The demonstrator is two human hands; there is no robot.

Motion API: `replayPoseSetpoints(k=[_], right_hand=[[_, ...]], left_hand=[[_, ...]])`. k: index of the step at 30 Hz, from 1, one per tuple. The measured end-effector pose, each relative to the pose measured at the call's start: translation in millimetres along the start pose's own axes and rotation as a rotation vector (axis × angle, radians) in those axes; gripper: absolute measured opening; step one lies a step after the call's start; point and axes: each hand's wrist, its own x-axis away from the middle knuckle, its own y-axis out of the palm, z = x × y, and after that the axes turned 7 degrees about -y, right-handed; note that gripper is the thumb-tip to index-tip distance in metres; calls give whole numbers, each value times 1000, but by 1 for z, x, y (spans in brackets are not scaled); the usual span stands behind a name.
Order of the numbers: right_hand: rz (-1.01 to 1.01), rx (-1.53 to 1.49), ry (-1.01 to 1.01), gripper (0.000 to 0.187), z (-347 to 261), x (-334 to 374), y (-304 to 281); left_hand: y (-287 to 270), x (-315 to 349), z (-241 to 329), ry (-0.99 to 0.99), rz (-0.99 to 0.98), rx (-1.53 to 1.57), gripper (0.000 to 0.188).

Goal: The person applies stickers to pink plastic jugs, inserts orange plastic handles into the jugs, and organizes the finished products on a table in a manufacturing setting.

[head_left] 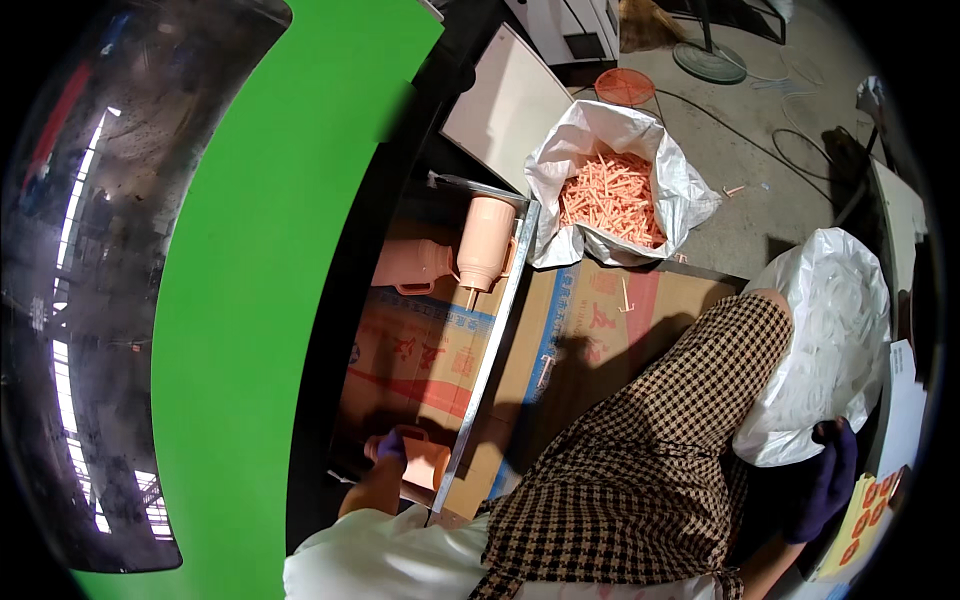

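Find left hand [391, 446] closed on near jug [430, 466], at near end of tray [514, 284]; cannot see thumb. Find right hand [825, 488] well apart from left, fingers at near edge of bag [815, 350]; cannot tell whether pinching plastic or only touching.

Count two more jugs in far part of tray: left jug [412, 266] on its side, far jug [487, 235] just beside it, narrow stub [471, 299] pointing near.

Note printed lining [400, 345] under jugs, probably to cushion plastic. Note metal rim [470, 412] along right side, presumably to stop jugs rolling out.

Note sack [690, 205] beyond tray, to far right, mouth wide open, heaped with pink sticks [612, 200]; likely opened so for easy dropping-in. Note bag of translucent pieces beside right knee, perhaps placed for short reach.

See green machine [240, 260] along left, flat carton [585, 315] right of tray, checked cloth [640, 410] over lap, presumably to protect clothes.
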Motion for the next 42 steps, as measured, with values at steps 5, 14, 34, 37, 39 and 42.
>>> replayPoseSetpoints(k=[5,14,34,37,39,42], right_hand=[[-299,281,-202,30,-34,-33,22],[-358,424,-403,38,-42,-30,41],[-328,42,-147,44,31,-3,51],[-237,-263,96,75,27,-8,60],[-173,-485,120,100,34,-6,60],[-86,-877,-105,126,32,-9,77]], left_hand=[[68,72,3,138,352,-703,58],[60,69,113,594,-156,-680,70],[36,363,498,1443,-820,380,67],[47,357,512,1418,-821,446,67],[50,345,523,1371,-798,482,67],[32,317,535,1279,-735,619,67]])
